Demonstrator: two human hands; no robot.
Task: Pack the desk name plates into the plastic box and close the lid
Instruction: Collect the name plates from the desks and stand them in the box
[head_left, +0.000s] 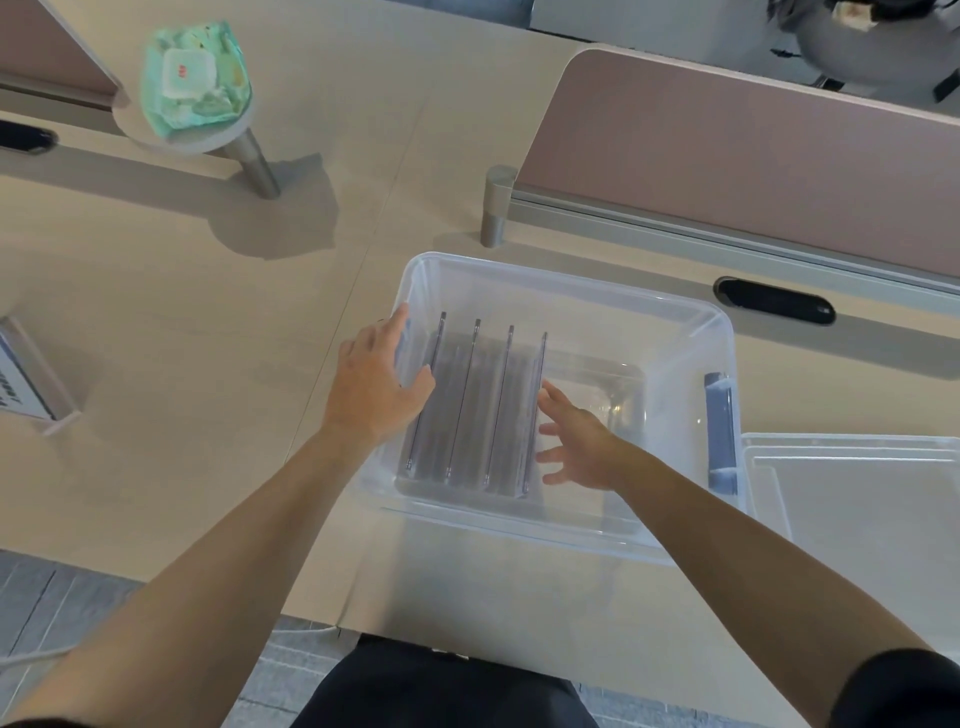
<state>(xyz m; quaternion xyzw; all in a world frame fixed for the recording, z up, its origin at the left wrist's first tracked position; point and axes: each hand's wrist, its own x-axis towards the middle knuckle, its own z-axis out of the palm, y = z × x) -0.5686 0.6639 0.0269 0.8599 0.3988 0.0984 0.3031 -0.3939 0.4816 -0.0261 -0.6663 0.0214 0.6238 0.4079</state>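
A clear plastic box (691, 317) stands open on the desk in front of me. Several clear acrylic name plates (475, 410) stand upright side by side in its left half. My left hand (371, 384) rests on the box's left rim, fingers spread over the edge and holding nothing. My right hand (576, 441) is inside the box, just right of the last plate, fingers apart and empty. The box's clear lid (862, 499) lies flat on the desk to the right of the box. Another name plate (26, 379) with a printed card stands at the far left edge of the desk.
A blue latch (722, 431) hangs on the box's right side. A green wet-wipes pack (195, 78) sits on a small round stand at the back left. A pink divider panel (753, 156) runs behind the box, with a black cable grommet (774, 300) below it.
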